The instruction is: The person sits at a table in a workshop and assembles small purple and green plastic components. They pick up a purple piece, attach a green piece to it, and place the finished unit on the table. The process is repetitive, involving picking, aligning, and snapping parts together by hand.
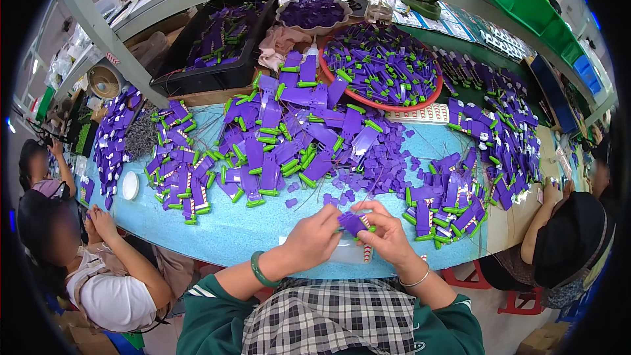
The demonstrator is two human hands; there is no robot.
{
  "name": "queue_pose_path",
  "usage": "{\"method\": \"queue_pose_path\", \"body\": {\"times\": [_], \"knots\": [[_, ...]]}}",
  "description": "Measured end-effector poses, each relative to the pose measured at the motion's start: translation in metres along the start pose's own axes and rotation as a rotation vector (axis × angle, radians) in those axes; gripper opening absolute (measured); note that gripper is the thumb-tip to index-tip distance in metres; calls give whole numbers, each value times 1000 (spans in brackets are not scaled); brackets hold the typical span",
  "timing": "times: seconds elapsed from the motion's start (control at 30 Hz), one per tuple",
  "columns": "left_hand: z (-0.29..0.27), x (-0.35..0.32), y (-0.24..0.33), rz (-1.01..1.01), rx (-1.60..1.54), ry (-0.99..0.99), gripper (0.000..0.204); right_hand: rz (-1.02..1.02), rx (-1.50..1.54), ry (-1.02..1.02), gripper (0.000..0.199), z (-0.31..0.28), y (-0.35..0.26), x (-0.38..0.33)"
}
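Over the near edge of the table, my right hand [389,236] pinches a flat purple plastic piece [352,223] that has a green end and a red-and-white striped strip. My left hand [314,235] is closed, its fingertips pinched together at the left side of that piece; whatever they grip is too small and blurred to tell. A clear sheet with a striped strip [366,254] lies beneath my hands. Just beyond them are small loose purple pieces [378,174] and a big heap of purple pieces with green ends [276,138]. Striped pieces [447,197] are piled to the right.
An orange-red basket [439,85] and a black crate [164,85], both full of purple pieces, stand at the back beside a scalloped bowl [315,26]. A white lid [131,185] lies left. A shelf beam [263,1] crosses overhead. People sit at both sides.
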State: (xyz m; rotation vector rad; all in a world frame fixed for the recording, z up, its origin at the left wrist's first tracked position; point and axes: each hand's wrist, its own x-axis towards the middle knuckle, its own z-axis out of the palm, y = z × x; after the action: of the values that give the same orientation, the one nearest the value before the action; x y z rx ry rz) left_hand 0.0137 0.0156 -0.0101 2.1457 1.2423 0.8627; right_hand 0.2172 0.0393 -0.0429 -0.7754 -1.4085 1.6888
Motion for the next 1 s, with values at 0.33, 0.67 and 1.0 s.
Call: {"method": "queue_pose_path", "body": {"times": [0.33,0.67,1.0], "knots": [[14,-18,-20,-382,-1246,249,21,29,207,154,30,18,10,-5],[11,-16,-25,-447,-1184,160,18,-305,-726,150,48,15,-28,-12],[9,-14,-9,-525,-965,-68,13,160,-26,76,50,19,-17,-9]]}}
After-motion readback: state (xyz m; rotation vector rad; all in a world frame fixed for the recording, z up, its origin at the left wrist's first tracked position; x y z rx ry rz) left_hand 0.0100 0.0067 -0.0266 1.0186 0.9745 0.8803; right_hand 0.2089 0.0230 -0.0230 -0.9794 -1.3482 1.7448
